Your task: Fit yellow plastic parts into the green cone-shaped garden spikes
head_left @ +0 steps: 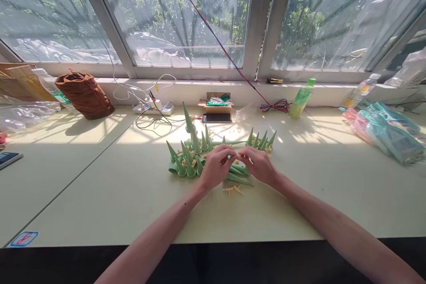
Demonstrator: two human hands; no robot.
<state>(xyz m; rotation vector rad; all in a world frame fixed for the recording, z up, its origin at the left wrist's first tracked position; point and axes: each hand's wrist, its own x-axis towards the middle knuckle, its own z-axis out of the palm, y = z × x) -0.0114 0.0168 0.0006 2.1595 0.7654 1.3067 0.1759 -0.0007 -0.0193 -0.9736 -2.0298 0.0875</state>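
Observation:
My left hand [216, 165] and my right hand [258, 163] meet above the middle of the table, fingertips pinched close together. Between them are a small green piece and a pale yellow bit, both too small to make out well. Several green cones [188, 162] stand upright to the left of my left hand, with small yellow pieces among them. More green cones [262, 141] stand just beyond my right hand. Long green cones [238, 178] lie flat beneath my hands. Nearer the front, a few yellow pieces [233, 190] rest on the table.
A phone [216, 118] lies before an open box [218, 105]. Behind are a power strip [155, 108] with cables and a green bottle [301, 98]. A brown bag [84, 95] stands at left, plastic-wrapped items [386, 131] lie at right, on the pale table [133, 199].

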